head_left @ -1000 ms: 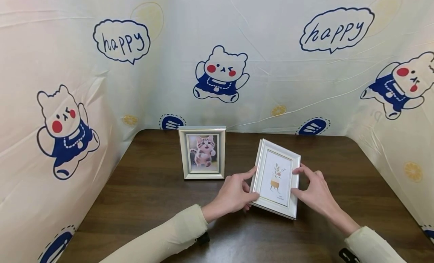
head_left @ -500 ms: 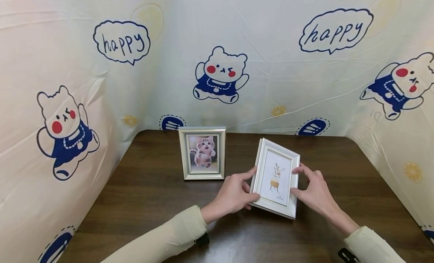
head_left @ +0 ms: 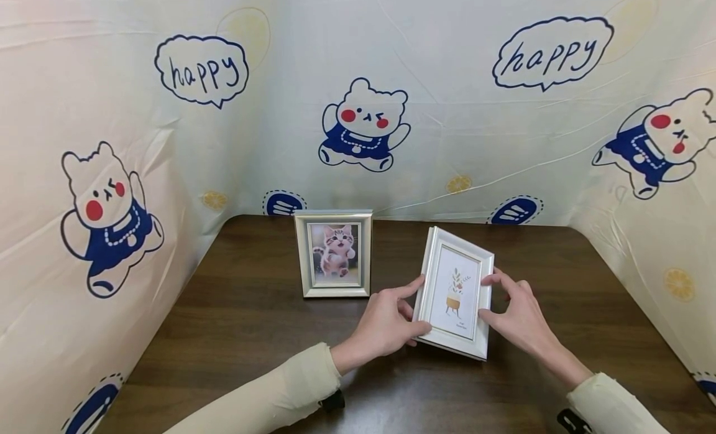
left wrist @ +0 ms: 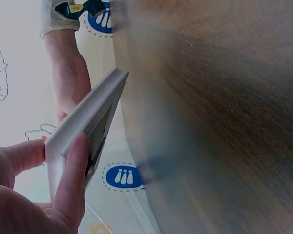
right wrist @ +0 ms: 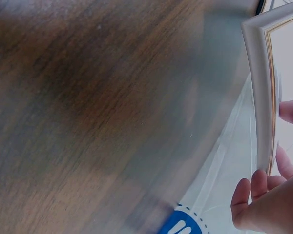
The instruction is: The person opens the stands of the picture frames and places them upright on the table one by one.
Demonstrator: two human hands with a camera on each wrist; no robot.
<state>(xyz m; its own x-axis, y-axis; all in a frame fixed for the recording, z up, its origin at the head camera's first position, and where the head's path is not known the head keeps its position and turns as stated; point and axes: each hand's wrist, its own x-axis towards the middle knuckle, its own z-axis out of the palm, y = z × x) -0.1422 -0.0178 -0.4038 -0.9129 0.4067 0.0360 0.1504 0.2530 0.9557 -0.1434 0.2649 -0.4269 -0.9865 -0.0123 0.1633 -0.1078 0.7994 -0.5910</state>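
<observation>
In the head view both hands hold a white picture frame point(head_left: 454, 294), tilted over the table, with a potted plant print facing up. The left hand point(head_left: 383, 319) grips its lower left side, thumb on the front by the bottom corner and forefinger along the left edge. At the right edge, the thumb and forefinger of the right hand point(head_left: 520, 313) hold the border; its other fingers are mostly hidden. The left wrist view catches the frame point(left wrist: 85, 117) edge-on with part of its back. Its border point(right wrist: 263, 92) shows in the right wrist view.
A second picture frame point(head_left: 337, 291), with a kitten photo, stands upright at the back, left of the held one. The dark wooden table point(head_left: 246, 334) is enclosed at the back and sides by a pale cloth point(head_left: 447, 142) printed with cartoon bears.
The held picture frame has shifted very slightly left, and the left thumb lies a little farther onto its front. Both hands keep their hold; the kitten frame stays put.
</observation>
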